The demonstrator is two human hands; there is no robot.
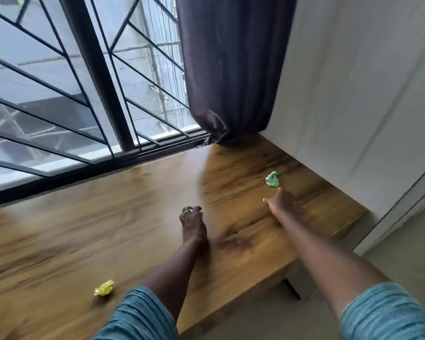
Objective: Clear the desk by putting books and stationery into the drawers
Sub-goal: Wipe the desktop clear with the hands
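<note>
A crumpled green paper ball (272, 179) lies on the wooden desk (133, 217) near the right wall. My right hand (279, 201) stretches toward it with thumb and fingers spread, its fingertips just short of the ball. My left hand (192, 222) rests on the middle of the desk with fingers curled round a small bluish-green item that is mostly hidden. A crumpled yellow paper ball (104, 288) sits near the desk's front edge on the left. No drawers are in view.
A barred window (71, 94) runs along the desk's far edge. A dark curtain (231, 69) hangs at the far right corner. A white wall (353, 106) borders the desk's right side. Grey floor (390, 253) lies beyond the desk's right end.
</note>
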